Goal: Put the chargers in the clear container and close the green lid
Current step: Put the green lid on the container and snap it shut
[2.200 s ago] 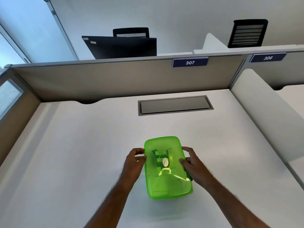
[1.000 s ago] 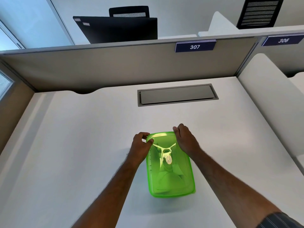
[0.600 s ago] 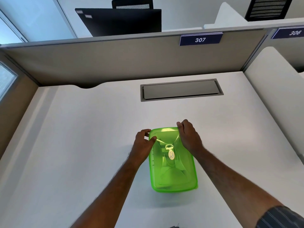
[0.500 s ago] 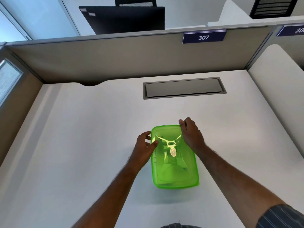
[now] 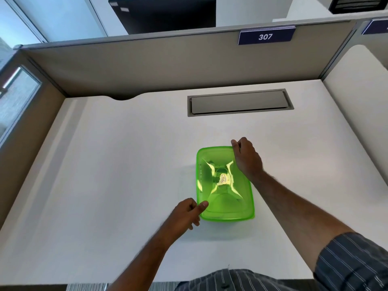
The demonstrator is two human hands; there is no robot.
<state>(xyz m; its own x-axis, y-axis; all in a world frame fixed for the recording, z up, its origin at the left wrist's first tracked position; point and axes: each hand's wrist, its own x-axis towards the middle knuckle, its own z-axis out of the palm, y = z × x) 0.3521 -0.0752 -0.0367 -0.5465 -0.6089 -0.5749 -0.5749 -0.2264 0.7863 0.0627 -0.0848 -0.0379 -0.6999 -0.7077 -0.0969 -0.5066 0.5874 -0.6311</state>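
On the counter (image 5: 126,164), my left hand (image 5: 184,214) pinches the green lid (image 5: 224,183) at its near-left corner, my right hand (image 5: 246,158) clamped on the far-right corner.

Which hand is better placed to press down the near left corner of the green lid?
The left hand, probably: its thumb already rests on the green lid at that corner. The right hand presses the far right corner, diagonally opposite.
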